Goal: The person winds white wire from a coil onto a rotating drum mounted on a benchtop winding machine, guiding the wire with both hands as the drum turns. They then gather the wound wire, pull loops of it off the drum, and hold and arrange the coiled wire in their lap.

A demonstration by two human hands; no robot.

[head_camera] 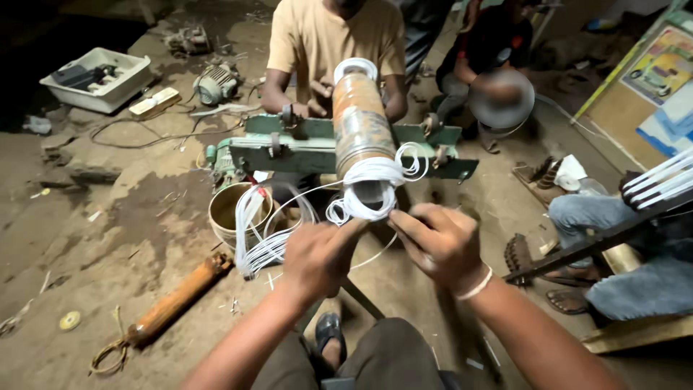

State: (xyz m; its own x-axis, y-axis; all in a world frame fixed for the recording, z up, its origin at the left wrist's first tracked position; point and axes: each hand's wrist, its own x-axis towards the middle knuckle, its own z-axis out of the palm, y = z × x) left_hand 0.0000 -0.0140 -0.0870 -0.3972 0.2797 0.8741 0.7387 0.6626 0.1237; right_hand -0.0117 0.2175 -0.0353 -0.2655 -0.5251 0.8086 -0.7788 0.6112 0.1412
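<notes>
The white wire coil (372,189) sits wound around the near end of the rusty cylinder (359,126), and both hands are closed on it: the left hand (317,256) pinches its lower left loops, the right hand (439,242) grips its right side. Behind the cylinder a green machine frame (289,148) lies across, and left of the cylinder, below the frame, stands a round metal bucket (225,209) on the floor (108,238).

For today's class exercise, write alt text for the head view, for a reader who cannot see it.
Two hands, left and right, work white wire looped around the near end of a rusty cylinder lying across a green machine. A person in a tan shirt sits behind it, on a dirt floor.
</notes>
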